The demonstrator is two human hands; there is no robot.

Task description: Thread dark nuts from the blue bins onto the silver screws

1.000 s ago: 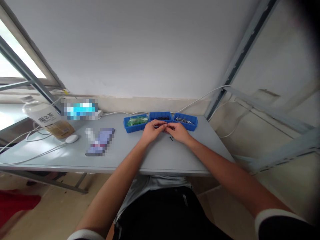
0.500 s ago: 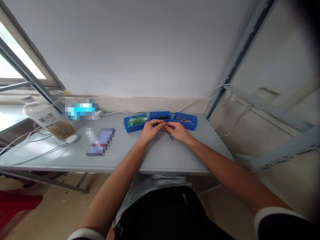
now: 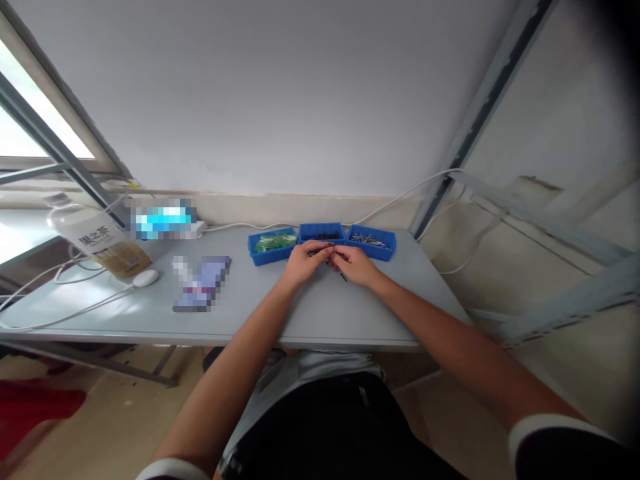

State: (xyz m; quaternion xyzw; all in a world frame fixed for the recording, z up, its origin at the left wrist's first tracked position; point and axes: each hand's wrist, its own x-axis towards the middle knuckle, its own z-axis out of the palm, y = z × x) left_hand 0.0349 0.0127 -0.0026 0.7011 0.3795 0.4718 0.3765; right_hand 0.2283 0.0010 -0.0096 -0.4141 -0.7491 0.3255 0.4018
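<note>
My left hand and my right hand meet fingertip to fingertip over the grey table, just in front of the middle blue bin. Both are closed in a pinch; what lies between the fingers is too small and covered to make out. A dark screw lies on the table beside my right hand, partly hidden by it. Dark small parts fill the middle bin. The left blue bin holds green and clear packets, and the right blue bin holds silvery screws or nails.
On the left a tilted drink bottle stands near a white round device with cables. A blurred purple item lies on the table. Metal frame posts rise at both sides, and a wall closes off the back.
Both hands stay together at the same place, the fingers shifting slightly. My right hand now covers more of the loose dark screw. The view has moved a little.
</note>
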